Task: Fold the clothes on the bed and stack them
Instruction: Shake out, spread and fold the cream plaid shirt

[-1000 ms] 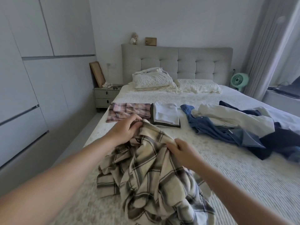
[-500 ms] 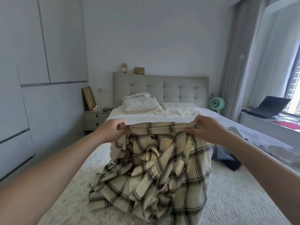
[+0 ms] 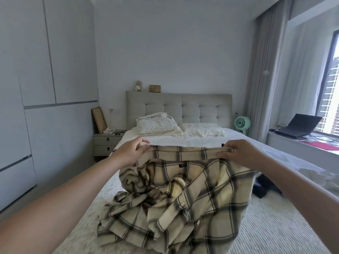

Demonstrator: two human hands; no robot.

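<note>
Cream-and-dark plaid shirt (image 3: 185, 195); mint-green fan (image 3: 241, 123).

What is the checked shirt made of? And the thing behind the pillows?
The checked shirt looks like soft woven cloth, perhaps cotton flannel: matte, and it hangs in loose folds. The headboard looks padded and covered in grey fabric: dull, with stitched, puffy squares.

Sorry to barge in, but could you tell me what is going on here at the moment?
A person is folding clothes at a bed. Both hands hold a cream and dark plaid garment up by its top edge: the left hand pinches one end, the right hand the other. The band between them is stretched flat, while the rest hangs crumpled, its lower part resting on the bed. It is not yet folded. Dark clothing lies on the bed to the right.
</note>
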